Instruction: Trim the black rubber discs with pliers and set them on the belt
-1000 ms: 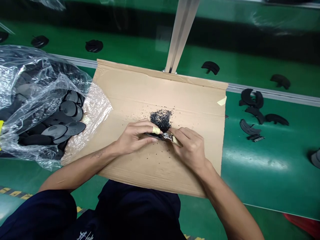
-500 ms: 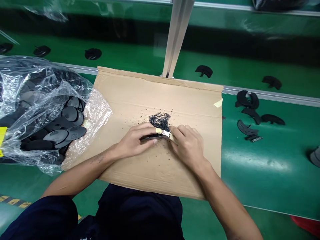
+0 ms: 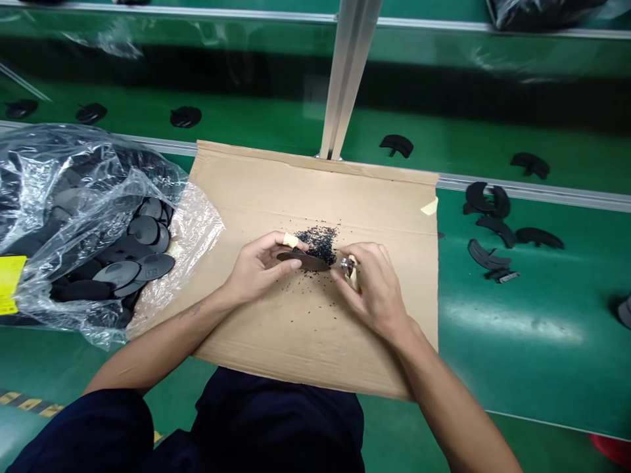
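Black oval plastic disc (image 3: 302,260) is now lifted edge-on, pinched in the left hand (image 3: 256,269) over the cardboard sheet (image 3: 315,328). Right hand (image 3: 374,289) has drawn back from it, fingers clenched around a small trimming blade (image 3: 348,268). Shavings pile (image 3: 319,239) sits just behind. Reads as one scraping stroke finished. Bag of discs (image 3: 89,223) at left.

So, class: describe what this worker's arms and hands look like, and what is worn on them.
Both forearms are bare, with no sleeves, gloves or watch. The left hand wears a tan finger cot on one fingertip. A faint dark marking shows on the left forearm. The right hand wears nothing visible.
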### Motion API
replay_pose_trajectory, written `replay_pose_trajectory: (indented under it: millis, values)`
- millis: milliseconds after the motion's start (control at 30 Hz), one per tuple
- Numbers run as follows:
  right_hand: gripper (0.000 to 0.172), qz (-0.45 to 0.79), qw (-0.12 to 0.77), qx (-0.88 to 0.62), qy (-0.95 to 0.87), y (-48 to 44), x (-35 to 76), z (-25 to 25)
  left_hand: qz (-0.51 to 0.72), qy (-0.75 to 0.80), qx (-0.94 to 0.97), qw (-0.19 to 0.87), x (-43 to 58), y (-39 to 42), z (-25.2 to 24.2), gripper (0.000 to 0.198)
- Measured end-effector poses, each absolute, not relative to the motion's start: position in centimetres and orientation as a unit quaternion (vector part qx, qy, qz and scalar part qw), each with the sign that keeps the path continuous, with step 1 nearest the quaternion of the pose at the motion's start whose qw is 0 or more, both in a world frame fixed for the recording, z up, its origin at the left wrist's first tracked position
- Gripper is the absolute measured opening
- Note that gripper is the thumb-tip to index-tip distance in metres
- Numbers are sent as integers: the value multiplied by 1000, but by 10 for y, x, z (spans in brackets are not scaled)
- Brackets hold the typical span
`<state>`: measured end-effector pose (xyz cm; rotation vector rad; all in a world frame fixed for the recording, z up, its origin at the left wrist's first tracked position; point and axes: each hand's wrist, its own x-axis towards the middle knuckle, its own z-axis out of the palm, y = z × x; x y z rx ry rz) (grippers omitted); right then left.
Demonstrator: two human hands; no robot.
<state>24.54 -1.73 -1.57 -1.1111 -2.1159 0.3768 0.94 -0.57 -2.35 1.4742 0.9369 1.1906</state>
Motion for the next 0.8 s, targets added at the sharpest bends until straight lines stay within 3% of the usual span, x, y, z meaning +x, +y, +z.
replay_pose_trajectory:
  millis: [133, 300, 433, 567, 667, 800]
  values:
    - [36, 156, 352, -435, -814, -16, 246, -18, 499, 377, 580, 522, 7, -2, -24, 24]
    - [23, 234, 398, -390, -797, -20, 242, -16, 496, 362, 571, 545, 7, -2, -23, 25]
    - [18, 204, 405, -360, -815, -24, 241, -17, 456, 363, 681, 444, 8, -6, -25, 18]
    - [19, 221, 410, -315, -827, -25, 240, -15, 425, 323, 789, 304, 7, -6, -28, 25]
    - [20, 273, 453, -323, -785, -24, 240, -13, 431, 304, 792, 305, 6, -5, -27, 26]
    - [18, 211, 436, -406, -775, -19, 244, -14, 442, 319, 767, 337, 6, -5, -24, 25]
